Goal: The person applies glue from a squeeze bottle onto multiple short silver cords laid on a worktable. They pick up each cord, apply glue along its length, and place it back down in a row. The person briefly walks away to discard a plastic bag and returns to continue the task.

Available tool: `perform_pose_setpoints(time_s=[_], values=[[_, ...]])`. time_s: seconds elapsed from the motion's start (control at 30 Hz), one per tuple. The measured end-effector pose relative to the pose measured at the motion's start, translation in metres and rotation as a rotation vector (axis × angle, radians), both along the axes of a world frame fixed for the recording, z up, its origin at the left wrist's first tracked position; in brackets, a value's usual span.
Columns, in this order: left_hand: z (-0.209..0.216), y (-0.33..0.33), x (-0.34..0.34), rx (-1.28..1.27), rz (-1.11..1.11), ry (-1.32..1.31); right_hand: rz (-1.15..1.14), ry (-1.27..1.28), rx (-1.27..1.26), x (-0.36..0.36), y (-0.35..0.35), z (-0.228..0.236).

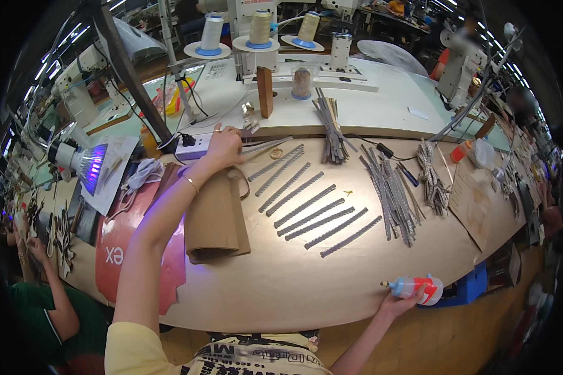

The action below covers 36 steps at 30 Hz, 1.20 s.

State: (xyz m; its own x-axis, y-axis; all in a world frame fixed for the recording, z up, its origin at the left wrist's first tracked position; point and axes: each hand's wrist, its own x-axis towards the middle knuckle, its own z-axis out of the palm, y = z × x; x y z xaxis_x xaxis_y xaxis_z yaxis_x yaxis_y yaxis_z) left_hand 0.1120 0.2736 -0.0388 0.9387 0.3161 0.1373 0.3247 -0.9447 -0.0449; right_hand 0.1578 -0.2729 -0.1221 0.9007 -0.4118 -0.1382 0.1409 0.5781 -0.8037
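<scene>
Right hand (pixel 403 304) grasps squeeze bottle (pixel 426 292) at near right edge of tabletop (pixel 294 287), probably for ready use. Left hand (pixel 226 147) by far edge, grip unclear. Grey strips (pixel 304 205) mid-tabletop, spaced apart, likely for separate handling.

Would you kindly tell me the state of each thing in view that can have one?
Squeeze bottle: on its side, gripped by the right hand
Left hand: extended toward the far side, grip unclear
Spot lamp: lit, bluish violet
Brown sheet: curled over on itself
Braided gray strips: spread in a row
Thread cones: standing upright
</scene>
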Motion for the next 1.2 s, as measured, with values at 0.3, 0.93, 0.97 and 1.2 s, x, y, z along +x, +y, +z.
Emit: perform_pose_setpoints(time_s=[0.3, 0.93, 0.97, 1.2], values=[[-0.007, 0.001, 0.02, 0.08, 0.159, 0.244, -0.014, 0.006, 0.043, 0.0, 0.002, -0.001], [-0.031, -0.32, 0.198, 0.336, -1.125, 0.003, 0.003, -0.065, 0.324, 0.0, -0.004, 0.006], [-0.031, -0.322, 0.201, 0.342, -1.136, -0.007, 0.0, -0.066, 0.329, 0.001, -0.004, 0.006], [-0.028, -0.311, 0.2, 0.342, -1.181, 0.044, 0.002, -0.059, 0.321, 0.001, -0.003, 0.005]])
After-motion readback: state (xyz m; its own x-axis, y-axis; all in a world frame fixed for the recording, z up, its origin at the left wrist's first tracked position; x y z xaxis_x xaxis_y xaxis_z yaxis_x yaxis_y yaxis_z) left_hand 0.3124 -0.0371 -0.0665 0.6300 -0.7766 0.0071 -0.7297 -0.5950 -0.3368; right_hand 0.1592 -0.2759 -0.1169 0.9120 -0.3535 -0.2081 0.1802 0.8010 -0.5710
